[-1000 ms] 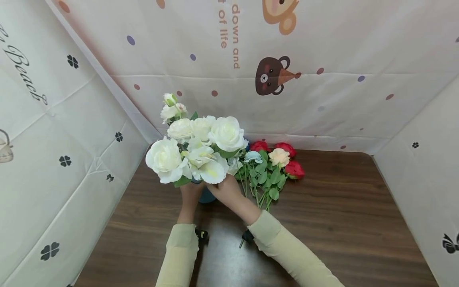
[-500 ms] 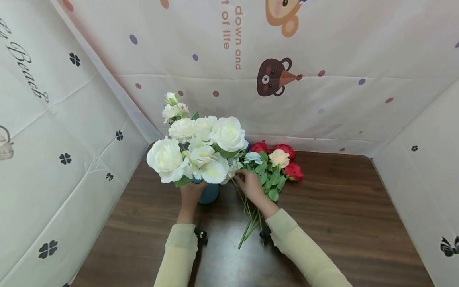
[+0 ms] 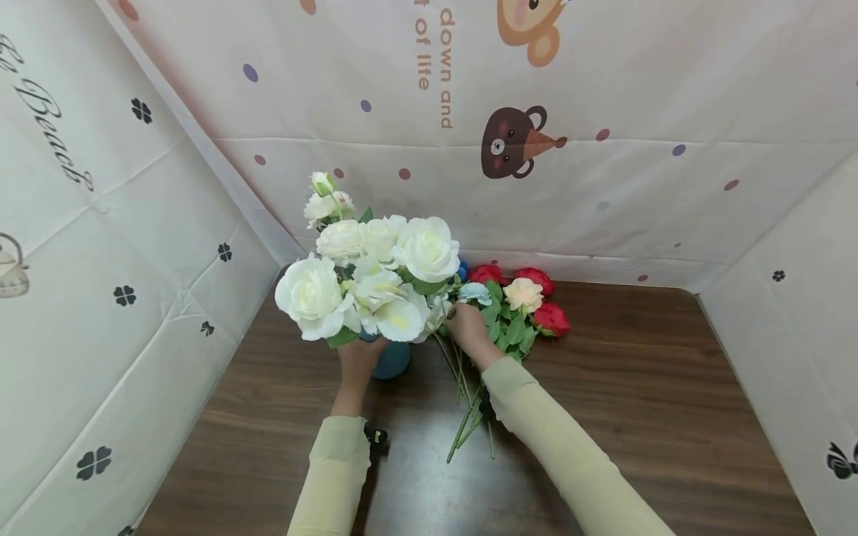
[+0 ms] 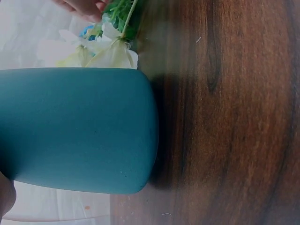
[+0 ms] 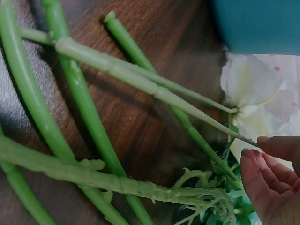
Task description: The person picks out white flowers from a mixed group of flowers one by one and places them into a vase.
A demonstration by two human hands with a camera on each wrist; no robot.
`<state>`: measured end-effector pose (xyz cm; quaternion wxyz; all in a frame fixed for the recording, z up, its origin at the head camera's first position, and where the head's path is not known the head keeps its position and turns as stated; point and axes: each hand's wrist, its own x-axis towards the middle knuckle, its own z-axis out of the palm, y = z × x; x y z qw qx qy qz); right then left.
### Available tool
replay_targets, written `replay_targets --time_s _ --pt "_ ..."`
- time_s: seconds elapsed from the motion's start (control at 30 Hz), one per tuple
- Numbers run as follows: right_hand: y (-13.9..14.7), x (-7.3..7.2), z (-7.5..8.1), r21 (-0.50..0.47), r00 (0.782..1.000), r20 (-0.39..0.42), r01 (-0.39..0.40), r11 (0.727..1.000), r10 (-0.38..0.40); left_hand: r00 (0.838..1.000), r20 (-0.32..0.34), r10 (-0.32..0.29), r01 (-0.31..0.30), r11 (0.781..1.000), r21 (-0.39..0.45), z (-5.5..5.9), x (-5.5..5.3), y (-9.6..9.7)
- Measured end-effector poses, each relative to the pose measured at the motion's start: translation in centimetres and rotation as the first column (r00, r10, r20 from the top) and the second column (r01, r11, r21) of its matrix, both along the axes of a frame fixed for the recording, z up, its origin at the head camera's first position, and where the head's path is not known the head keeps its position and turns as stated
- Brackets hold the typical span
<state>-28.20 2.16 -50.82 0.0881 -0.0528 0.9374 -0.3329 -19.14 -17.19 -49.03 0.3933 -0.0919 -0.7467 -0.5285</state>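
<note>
My left hand (image 3: 357, 365) grips the neck of a teal vase (image 3: 391, 362), partly hidden under white artificial flowers (image 3: 429, 249). In the left wrist view the vase's smooth body (image 4: 79, 131) stands on the table, with a fingertip (image 4: 5, 194) at its upper part. To the right of the vase, my right hand (image 3: 471, 331) is among the loose flowers. The right wrist view shows its thumb and fingers (image 5: 276, 180) pinching a thin pale green flower stem (image 5: 140, 82). White blooms (image 5: 253, 84) lie just beyond it, beside the vase.
Red flowers (image 3: 551, 318), a peach rose (image 3: 523, 295) and a light blue flower (image 3: 474, 293) lie on the wooden table (image 3: 637, 402) at the right hand. Several bare stems (image 3: 462, 432) cross toward the front. Printed cloth walls (image 3: 637, 201) enclose the back and sides.
My right hand has left the vase area, moved right to the loose flowers, then slightly farther back, pinching a stem. The left hand stays on the vase.
</note>
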Motion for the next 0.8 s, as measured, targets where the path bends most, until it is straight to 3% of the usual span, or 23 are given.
replay_targets --time_s 0.17,0.33,0.4,0.47,0.6,0.67,0.8 --pt "0.3 -0.2 -0.4 -0.037 1.000 0.028 -0.013 0.999 0.014 0.999 0.021 -0.029 0.028 0.999 0.036 -0.1 0.1 0.0" --pt "0.9 0.3 0.4 -0.136 0.998 -0.062 -0.008 0.991 0.000 0.999 0.037 -0.020 0.018 0.999 0.041 -2.2 -1.1 -0.7" --pt "1.4 1.0 1.5 -0.224 0.994 -0.095 0.022 0.974 -0.045 0.999 0.036 -0.004 0.003 1.000 0.025 -3.1 -1.6 -1.0" --pt "1.9 1.9 2.9 -0.338 0.984 -0.138 0.058 0.939 -0.110 0.999 0.033 0.005 -0.006 1.000 0.011 -3.4 -1.7 -1.1" --pt "3.0 4.4 5.4 -0.580 0.950 -0.223 0.050 0.813 -0.218 1.000 0.015 -0.001 0.001 1.000 0.003 -3.4 -1.8 -1.1" --pt "3.5 5.6 6.3 -0.682 0.932 -0.254 0.018 0.731 -0.260 1.000 -0.002 -0.002 0.002 1.000 0.008 -3.3 -1.8 -1.0" --pt "3.9 6.9 8.0 -0.859 0.891 -0.291 -0.084 0.505 -0.347 1.000 -0.031 -0.001 0.002 1.000 0.022 -3.4 -2.0 -1.0"
